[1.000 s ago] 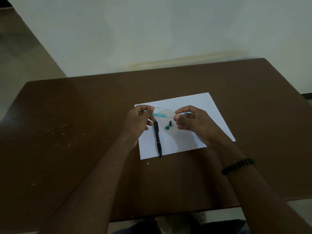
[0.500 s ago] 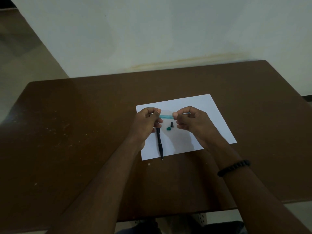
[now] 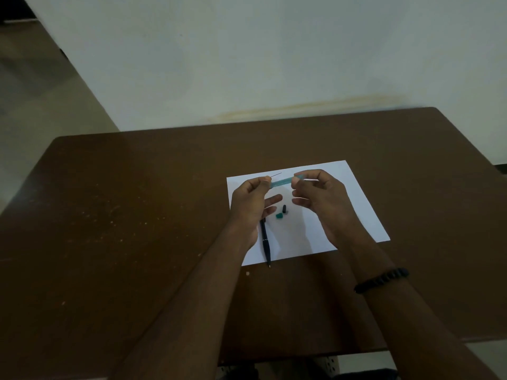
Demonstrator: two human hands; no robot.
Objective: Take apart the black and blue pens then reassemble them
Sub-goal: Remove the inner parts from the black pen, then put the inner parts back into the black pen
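The translucent blue pen barrel [image 3: 281, 182] is held level above the white paper sheet [image 3: 356, 198], pinched at its left end by my left hand [image 3: 251, 204] and at its right end by my right hand [image 3: 319, 196]. A thin dark refill line [image 3: 276, 175] lies on the paper just behind the barrel. The black pen [image 3: 265, 242] lies lengthwise on the paper below my left hand, its tip over the paper's near edge. Two small loose parts sit between my hands: a teal piece [image 3: 279, 216] and a black piece [image 3: 284, 209].
The paper lies on a brown wooden table [image 3: 123, 242] that stands against a pale wall [image 3: 274, 64]. A black bead bracelet [image 3: 381, 279] is on my right wrist. Floor shows at the left.
My hands have come closer together around the blue barrel and lifted it a little higher over the paper. The black pen and the small parts have stayed put.
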